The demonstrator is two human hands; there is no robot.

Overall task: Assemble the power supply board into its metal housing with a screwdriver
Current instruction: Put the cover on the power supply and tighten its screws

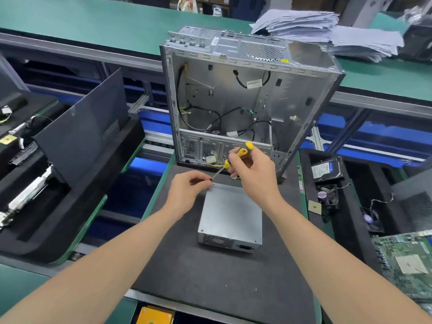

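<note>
Two bare forearms reach in from the near edge over a black mat (210,272). The left hand (187,190) is curled, thumb and forefinger pinching at the tip of the screwdriver (236,155); whether a screw sits between them is too small to tell. The right hand (253,174) grips the yellow-and-black handle, the shaft slanting down and left to the far left corner of the power supply housing (231,211). This closed grey metal box lies flat on the mat, under and just near of both hands, its vented face towards the camera.

Just beyond the hands an open computer case (245,94) stands upright at the mat's far edge, with black cables inside; a white cable tag and a yellow sticker there are too small to read. Right of the right hand, a foam tray holds a hard drive (327,169) with a white-and-blue label, unreadable, and a small fan (327,195); a green motherboard (406,260) lies nearer. Left of the left hand, past the mat's green edge, leans a dark side panel (81,134). Bare mat lies between the forearms.
</note>
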